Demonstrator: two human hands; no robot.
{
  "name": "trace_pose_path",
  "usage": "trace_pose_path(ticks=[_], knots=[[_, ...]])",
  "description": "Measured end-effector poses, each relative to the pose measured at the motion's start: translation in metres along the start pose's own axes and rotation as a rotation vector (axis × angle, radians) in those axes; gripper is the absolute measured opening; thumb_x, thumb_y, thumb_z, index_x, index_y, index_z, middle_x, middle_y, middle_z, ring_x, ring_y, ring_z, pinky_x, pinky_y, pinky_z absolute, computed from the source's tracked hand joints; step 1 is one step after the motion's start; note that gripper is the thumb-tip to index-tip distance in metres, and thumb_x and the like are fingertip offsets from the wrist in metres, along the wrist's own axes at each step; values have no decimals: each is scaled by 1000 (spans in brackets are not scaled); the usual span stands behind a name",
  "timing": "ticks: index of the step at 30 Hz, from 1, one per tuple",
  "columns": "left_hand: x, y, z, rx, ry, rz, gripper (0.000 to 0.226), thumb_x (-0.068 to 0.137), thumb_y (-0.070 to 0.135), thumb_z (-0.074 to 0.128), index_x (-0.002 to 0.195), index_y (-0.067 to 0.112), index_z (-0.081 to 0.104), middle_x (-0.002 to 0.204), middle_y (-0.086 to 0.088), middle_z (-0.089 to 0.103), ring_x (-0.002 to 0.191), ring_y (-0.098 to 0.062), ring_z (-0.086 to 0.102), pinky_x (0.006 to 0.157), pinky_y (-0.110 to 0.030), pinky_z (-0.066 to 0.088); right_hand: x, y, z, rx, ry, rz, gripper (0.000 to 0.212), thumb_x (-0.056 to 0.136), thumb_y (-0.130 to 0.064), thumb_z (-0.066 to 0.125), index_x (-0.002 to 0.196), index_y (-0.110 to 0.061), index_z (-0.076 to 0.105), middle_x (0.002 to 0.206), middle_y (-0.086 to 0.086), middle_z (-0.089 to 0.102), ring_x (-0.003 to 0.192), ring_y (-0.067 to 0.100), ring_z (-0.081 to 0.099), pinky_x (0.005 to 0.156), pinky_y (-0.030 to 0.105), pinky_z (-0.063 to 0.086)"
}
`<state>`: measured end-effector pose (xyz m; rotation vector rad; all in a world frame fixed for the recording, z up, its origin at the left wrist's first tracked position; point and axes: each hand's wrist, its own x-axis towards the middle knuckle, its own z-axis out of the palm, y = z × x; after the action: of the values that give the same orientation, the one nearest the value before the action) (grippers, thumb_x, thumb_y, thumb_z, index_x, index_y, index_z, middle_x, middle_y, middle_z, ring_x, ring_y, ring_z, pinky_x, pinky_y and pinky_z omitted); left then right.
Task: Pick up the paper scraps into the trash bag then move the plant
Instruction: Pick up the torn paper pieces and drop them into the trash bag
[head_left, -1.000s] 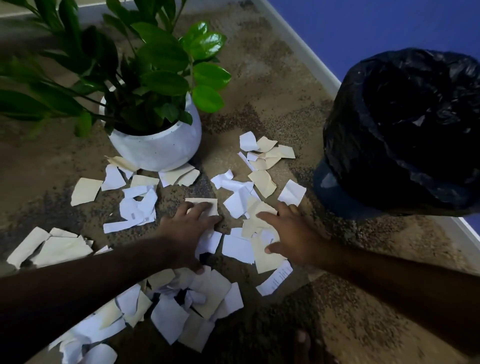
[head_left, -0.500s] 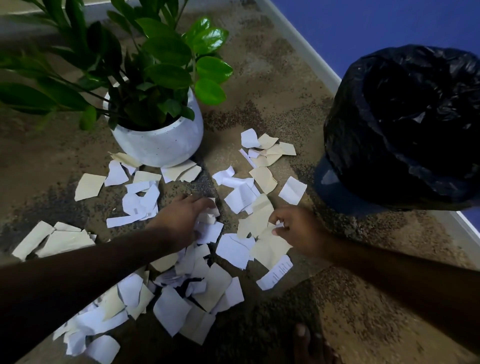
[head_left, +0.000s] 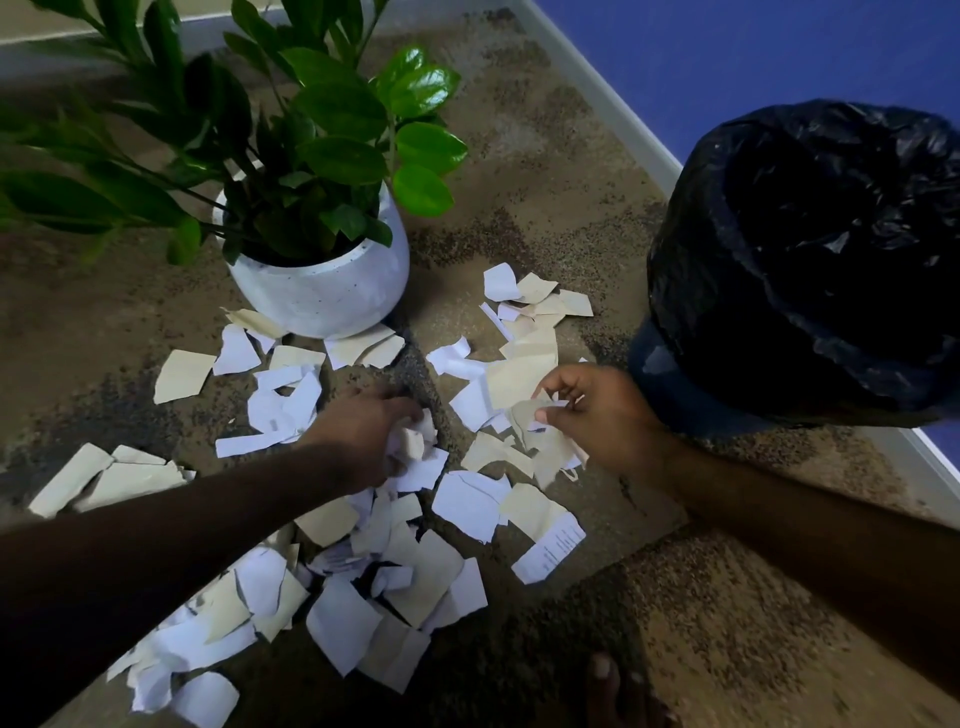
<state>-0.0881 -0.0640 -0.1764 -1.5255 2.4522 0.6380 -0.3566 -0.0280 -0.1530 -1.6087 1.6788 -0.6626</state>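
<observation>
so both hands curled: left hand (head_left: 363, 439) grips crumpled paper scraps (head_left: 413, 441), right hand (head_left: 597, 415) pinches scraps too.

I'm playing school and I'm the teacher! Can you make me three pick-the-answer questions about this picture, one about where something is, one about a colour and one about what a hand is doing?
1. Where is the crinkly black plastic trash bag?
A. By the blue wall
B. Behind the plant
C. Under the scraps

2. What colour is the round speckled plant pot?
A. Red
B. White
C. Black

3. What is the right hand doing?
A. Lying flat and empty
B. Lifting the pot
C. Holding torn white and cream paper scraps

Answers:
1 A, the bag sits along the wall's baseboard.
2 B, the pot's side is pale white.
3 C, its fingers curl around several scraps.
</observation>
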Motion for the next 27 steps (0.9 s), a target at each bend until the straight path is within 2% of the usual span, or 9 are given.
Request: trace_pose_path(ticks=[4,8,12,15,17,19,21,24,27], knots=[[-1,1,-3,-145,68,-75,46,75,20,77,119,24,65,119,-4,67,104,-23,61,83,-27,45,2,-5,-2,70,4,-8,11,78,-6,75,84,-12,69,83,14,69,78,37,63,69,43,54],[2,-3,-9,-251,144,-178,39,77,17,74,115,16,68,113,-10,70,100,-28,63,82,-29,47,4,-13,-9,76,28,-36,16,78,-7,75,77,-21,66,79,9,68,74,32,62,67,40,53],[7,3,-21,-364,219,-233,26,81,15,73,106,8,69,104,-13,70,95,-30,63,75,-29,43,4,-25,-15,128,66,-63,10,77,-3,75,81,-9,68,77,5,65,69,16,55,64,28,48],[10,12,-32,-459,274,-249,30,86,15,67,115,11,67,108,-10,70,91,-25,59,76,-30,45,5,-33,-20,172,115,-87,10,76,0,75,79,-6,68,70,-1,59,66,11,50,63,24,43],[13,17,-38,-522,305,-244,32,87,13,66,119,14,66,112,-8,69,94,-23,59,77,-30,44,5,-39,-26,197,141,-121,9,76,1,75,79,-3,67,69,5,60,61,16,51,62,30,45],[15,23,-43,-567,319,-252,35,86,12,66,121,14,64,117,-8,68,98,-24,58,82,-32,47,4,-51,-36,240,172,-165,8,78,3,73,81,1,67,73,17,66,60,32,60,59,40,51],[15,29,-49,-604,333,-260,32,86,16,68,118,17,65,115,-6,68,99,-24,59,88,-38,51,5,-67,-52,312,226,-202,8,80,4,72,81,-2,67,75,17,70,59,36,65,57,44,54],[16,36,-58,-666,357,-248,25,84,19,72,109,19,68,104,-5,70,97,-26,62,85,-41,54,10,-91,-89,350,337,-292,11,80,5,71,83,-5,68,76,9,70,65,21,68,58,36,59],[18,48,-66,-722,404,-197,21,84,15,72,105,18,69,96,-3,70,91,-23,63,72,-29,47,11,-110,-130,379,504,-351,12,79,5,72,87,-3,66,78,14,67,63,16,67,57,25,57]])
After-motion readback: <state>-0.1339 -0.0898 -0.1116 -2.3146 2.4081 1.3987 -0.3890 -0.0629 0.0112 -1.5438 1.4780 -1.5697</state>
